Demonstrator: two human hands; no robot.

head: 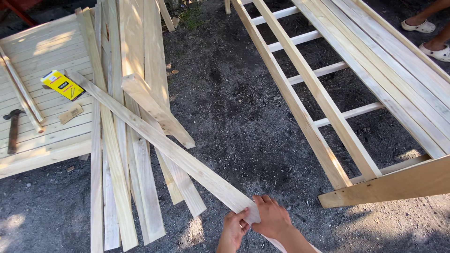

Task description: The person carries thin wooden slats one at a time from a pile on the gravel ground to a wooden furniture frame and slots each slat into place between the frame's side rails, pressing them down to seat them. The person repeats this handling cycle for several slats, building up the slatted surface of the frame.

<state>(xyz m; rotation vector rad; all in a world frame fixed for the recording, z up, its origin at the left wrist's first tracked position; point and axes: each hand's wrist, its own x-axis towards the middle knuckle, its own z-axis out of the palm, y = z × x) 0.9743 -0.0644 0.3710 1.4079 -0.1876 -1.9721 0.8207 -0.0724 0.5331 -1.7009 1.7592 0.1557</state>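
Both your hands, left (233,228) and right (271,218), clamp the near end of a long plank (159,143) at bottom centre. One yellow box (63,85) lies upper left on a panel (44,51), near a hammer (12,129). Loose slats (117,187) crowd the plank; a frame (323,103) stands right.

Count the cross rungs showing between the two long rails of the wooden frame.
5: spaced along the wooden frame from far end to near, the nearest ahead of the hands; more may lie beyond the picture's top edge.
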